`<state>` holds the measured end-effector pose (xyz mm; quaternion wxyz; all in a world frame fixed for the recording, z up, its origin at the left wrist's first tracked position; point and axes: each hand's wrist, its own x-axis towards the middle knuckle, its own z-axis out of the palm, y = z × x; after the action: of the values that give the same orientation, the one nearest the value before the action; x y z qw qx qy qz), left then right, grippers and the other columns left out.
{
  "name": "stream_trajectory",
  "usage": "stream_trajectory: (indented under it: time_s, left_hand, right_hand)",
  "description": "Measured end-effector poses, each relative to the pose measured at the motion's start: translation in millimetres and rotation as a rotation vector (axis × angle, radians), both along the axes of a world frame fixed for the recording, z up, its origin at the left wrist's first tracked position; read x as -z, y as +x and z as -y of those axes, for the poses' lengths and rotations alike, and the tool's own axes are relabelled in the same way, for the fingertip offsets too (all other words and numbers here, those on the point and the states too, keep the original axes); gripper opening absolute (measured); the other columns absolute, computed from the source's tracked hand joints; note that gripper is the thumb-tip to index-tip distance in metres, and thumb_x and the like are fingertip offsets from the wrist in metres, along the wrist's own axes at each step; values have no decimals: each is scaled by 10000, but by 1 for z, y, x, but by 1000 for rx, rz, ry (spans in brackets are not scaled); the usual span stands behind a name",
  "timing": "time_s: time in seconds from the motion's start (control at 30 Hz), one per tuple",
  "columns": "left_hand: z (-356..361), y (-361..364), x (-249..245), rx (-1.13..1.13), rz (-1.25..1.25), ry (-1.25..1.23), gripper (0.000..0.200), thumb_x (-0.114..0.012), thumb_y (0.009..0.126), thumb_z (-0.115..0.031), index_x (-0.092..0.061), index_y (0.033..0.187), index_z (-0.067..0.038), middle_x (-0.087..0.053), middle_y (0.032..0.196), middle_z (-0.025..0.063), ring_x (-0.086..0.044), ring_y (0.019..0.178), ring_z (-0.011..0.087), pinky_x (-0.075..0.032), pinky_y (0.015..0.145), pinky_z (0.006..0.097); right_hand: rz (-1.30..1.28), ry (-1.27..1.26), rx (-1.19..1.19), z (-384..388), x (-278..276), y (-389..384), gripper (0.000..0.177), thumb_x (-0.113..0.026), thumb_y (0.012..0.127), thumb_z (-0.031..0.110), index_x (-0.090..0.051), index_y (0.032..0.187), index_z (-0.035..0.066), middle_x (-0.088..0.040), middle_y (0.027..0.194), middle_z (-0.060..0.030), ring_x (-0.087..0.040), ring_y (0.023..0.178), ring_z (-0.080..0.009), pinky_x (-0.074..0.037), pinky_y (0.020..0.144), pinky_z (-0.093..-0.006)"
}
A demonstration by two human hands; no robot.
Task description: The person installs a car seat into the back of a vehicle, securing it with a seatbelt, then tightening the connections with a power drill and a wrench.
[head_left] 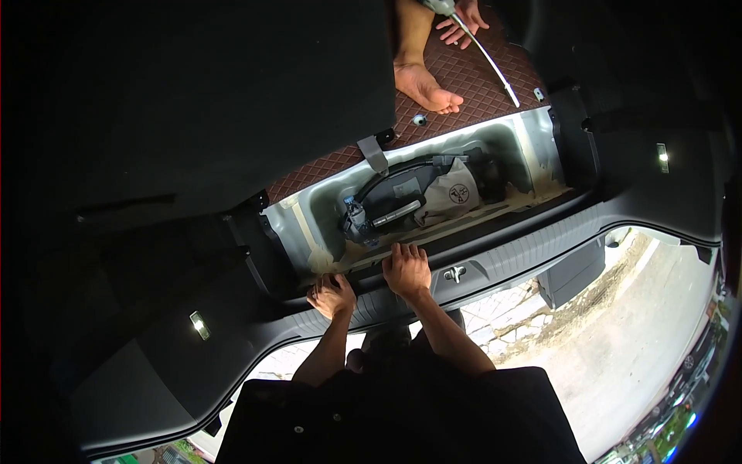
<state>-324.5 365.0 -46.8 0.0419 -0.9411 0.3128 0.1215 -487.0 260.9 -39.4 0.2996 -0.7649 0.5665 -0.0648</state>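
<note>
My left hand (331, 296) bears on the car's black trunk sill trim (533, 241) at its left part, fingers curled over the inner edge. To its right, my right hand (406, 271) grips the same trim with bent fingers, just left of the metal latch (455, 274). Both thumbs show only in part. Beyond my fingers lies an open metal well in the trunk floor. Inside it are a plastic bottle (356, 219), a white bag with a round printed mark (452, 195) and a dark tool tray (402, 190).
Another person's bare foot (427, 87) and hand (464, 23) are on the brown quilted mat (483, 81) ahead. A long thin bright rod (488, 58) slants beside them. A grey strap (373, 156) hangs over the well's far edge. Dark panels flank both sides.
</note>
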Motion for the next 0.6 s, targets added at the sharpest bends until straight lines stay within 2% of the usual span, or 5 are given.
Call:
stream_trajectory:
  time_s: [0.13, 0.23, 0.37, 0.53, 0.6]
  left_hand:
    - [-4, -3, 6, 28, 108, -40, 460, -491, 954, -420, -753, 1045, -53, -742, 1120, 158, -656, 1089, 321, -362, 1091, 460]
    - [-4, 0, 6, 5, 47, -44, 465, -484, 949, -424, -752, 1019, -51, -748, 1086, 152, -676, 1061, 310, -368, 1081, 452]
    - [-4, 0, 5, -25, 26, -24, 471, -477, 952, -420, -753, 1027, -47, -747, 1095, 152, -680, 1049, 304, -353, 1088, 448]
    - [-6, 1, 9, -36, 53, -46, 479, -479, 947, -417, -779, 930, -43, -763, 1052, 148, -688, 1032, 293, -353, 1086, 437]
    - [-5, 4, 15, -51, 34, -76, 460, -491, 950, -407, -783, 940, -51, -767, 1049, 139, -692, 1037, 276, -354, 1082, 430]
  right_hand:
    - [1, -57, 3, 0, 5, 0, 257, -629, 864, 225, -624, 1017, 19, -675, 990, -173, -644, 1002, -365, -500, 878, -489]
    - [27, -124, 14, 0, 0, -1, 266, -640, 856, 235, -633, 1006, 16, -679, 998, -169, -651, 999, -368, -501, 885, -490]
    - [-5, -21, -26, -1, -5, -3, 289, -645, 861, 266, -637, 1013, 20, -693, 1001, -161, -658, 1001, -356, -494, 906, -480]
    - [-5, -29, -61, 1, -5, -7, 306, -647, 863, 290, -639, 1007, 21, -700, 988, -152, -662, 1005, -349, -494, 904, -475]
    - [12, -51, -65, 8, -8, -8, 313, -647, 865, 298, -640, 1010, 20, -700, 989, -155, -663, 1006, -349, -495, 902, -477]
